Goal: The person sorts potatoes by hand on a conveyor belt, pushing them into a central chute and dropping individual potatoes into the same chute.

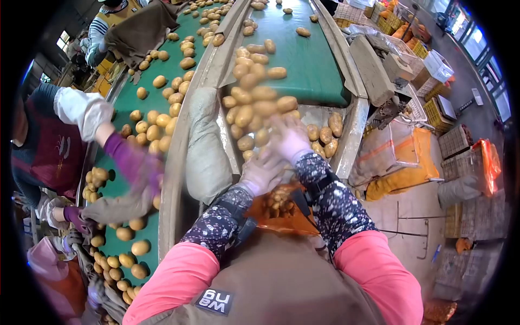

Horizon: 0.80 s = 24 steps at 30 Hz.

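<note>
Yellow-brown, egg-shaped potatoes [244, 116] lie heaped in a dull grey, hard-looking tray [313, 114], at the near end of a smooth, flat green belt [311, 65]; the pale, thinly gloved left hand [264, 172] is at the near edge of the heap, its fingers looking loosely spread; the pale, thinly gloved right hand [291, 140] is just beside it, but it is blurry, so I cannot tell if its fingers are spread or pinching a potato; more potatoes sit below the hands in a thin, shiny orange bag [273, 224]; if too many come down at once, one could hop over the worn, straight side wall [351, 138]; if they roll fast, a finger could get bumped between two hard ones; if the load gets too heavy, the bag could sag or tear; the potato skins look smooth and a bit spotty; the long, grey-green cloth bundle [207, 149] beside the tray looks soft, lumpy and wrinkled.
</note>
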### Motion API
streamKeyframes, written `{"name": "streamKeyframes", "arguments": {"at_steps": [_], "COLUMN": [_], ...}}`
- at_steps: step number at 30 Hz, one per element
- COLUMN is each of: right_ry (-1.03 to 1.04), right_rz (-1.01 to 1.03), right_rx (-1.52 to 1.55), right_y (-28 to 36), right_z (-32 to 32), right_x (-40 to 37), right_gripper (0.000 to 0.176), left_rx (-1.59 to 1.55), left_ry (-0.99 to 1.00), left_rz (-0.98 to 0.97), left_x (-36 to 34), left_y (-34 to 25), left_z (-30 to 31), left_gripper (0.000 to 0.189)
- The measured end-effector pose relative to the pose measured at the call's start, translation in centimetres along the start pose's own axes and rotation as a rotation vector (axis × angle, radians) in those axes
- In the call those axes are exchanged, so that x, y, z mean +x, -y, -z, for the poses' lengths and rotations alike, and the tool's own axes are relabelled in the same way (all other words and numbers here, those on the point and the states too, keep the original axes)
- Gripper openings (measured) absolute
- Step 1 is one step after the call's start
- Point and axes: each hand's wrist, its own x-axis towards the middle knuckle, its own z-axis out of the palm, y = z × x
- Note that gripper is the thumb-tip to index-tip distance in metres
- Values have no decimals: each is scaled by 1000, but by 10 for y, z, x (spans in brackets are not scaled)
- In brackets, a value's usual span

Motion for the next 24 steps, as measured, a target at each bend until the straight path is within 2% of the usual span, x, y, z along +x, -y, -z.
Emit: {"name": "streamKeyframes", "arguments": {"at_steps": [1, 4, 5, 8, 9, 12, 15, 18, 20, 22, 23, 24], "right_ry": [-14, -17, -60, -181, -147, -60, 90, -146, 39, 175, 284, 297], "right_rz": [-1, -77, -61, 51, 41, 9, -209, -52, -103, -159, -240, -254], "right_rx": [16, 148, 148, 135, 140, 159, 151, 100, 36, 83, 78, 70], "right_y": [-5, -10, -9, -8, -10, -13, -8, -1, -8, -5, -5, -2], "right_z": [-2, -2, 1, 2, 3, 9, 22, 25, 17, 14, 15, 15], "right_x": [-7, -19, -26, -41, -42, -41, -11, 16, 15, 7, 6, 3], "right_gripper": [44, 46, 46, 41, 41, 40, 51, 53, 54, 55, 56, 57], "left_rx": [-36, 49, 37, 46, -3, 171, 1, -71, -64, -17, 19, 47], "left_ry": [-60, -248, -116, -35, 69, 172, 213, 354, 410, 392, 243, 180], "left_rz": [-10, 229, 426, 642, 625, 585, 552, 494, 415, 272, 135, 91], "left_x": [-1, -4, 0, 13, 13, 12, 11, 15, 15, 12, 5, 1], "left_y": [3, -2, -1, 7, 11, 9, 13, 11, 8, 6, 10, 10], "left_z": [-6, -12, -12, -23, -22, -21, -17, -3, 3, 4, -4, -6], "left_gripper": [36, 40, 52, 68, 73, 74, 77, 77, 76, 75, 67, 63]}}
